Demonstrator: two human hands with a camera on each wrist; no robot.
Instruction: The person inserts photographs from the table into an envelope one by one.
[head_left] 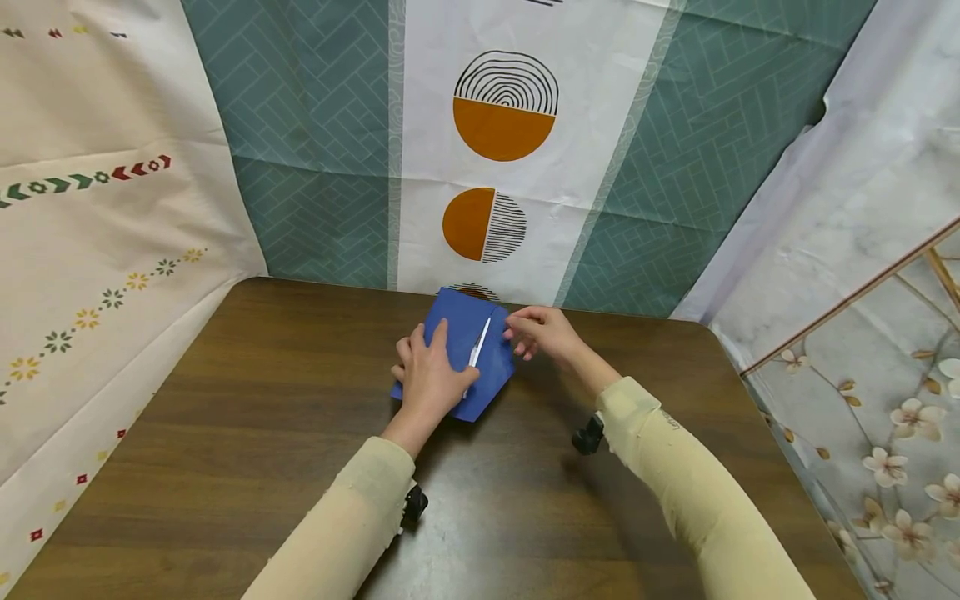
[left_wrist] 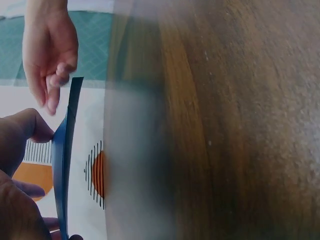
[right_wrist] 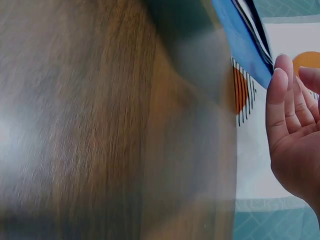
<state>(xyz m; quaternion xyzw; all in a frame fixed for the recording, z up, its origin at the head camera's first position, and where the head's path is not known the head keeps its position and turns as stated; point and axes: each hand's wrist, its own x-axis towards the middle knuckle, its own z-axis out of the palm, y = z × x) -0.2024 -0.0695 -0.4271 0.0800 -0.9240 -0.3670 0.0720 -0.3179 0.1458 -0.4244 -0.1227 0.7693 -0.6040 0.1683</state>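
Note:
A folded sheet of blue paper [head_left: 487, 379] is over the far part of the table, with a narrow white strip [head_left: 479, 343] showing along a fold. My left hand [head_left: 431, 375] grips it from the left, its thumb near the strip. Seen almost edge-on in the left wrist view, the blue paper [left_wrist: 62, 165] has fingertips round its lower end. My right hand [head_left: 546, 335] hovers by the paper's right edge, fingers loosely bent, holding nothing. From the right wrist, the paper's layered edge [right_wrist: 252, 30] points down toward the fingertips of that hand [right_wrist: 297, 135].
The brown wooden table [head_left: 300, 467] reaches back to a patterned cloth [head_left: 322, 167] hanging behind it. More cloth hangs at the left [head_left: 112, 275] and the right [head_left: 847, 333]. A small black wrist camera [head_left: 588, 435] sits under the right sleeve.

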